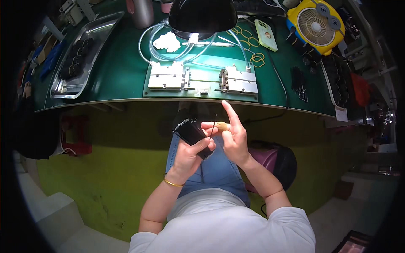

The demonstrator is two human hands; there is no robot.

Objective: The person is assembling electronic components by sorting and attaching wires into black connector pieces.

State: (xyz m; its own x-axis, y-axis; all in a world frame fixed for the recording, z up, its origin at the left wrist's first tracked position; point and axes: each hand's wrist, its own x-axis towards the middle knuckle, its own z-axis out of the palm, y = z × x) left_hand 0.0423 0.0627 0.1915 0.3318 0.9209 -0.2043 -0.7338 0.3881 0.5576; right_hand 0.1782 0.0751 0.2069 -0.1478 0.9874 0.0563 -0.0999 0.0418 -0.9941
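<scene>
Green surface spreads beyond the lap. The left hand grasps a black bundle slanting far-left to near-right; beside it, one thin strand points surfaceward at the right hand, whose grip I cannot tell.

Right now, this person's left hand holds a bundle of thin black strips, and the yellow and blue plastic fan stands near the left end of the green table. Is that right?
No: the head view shows the yellow and blue plastic fan near the right end of the green table, while the left hand holds a bundle of thin black strips.
</scene>
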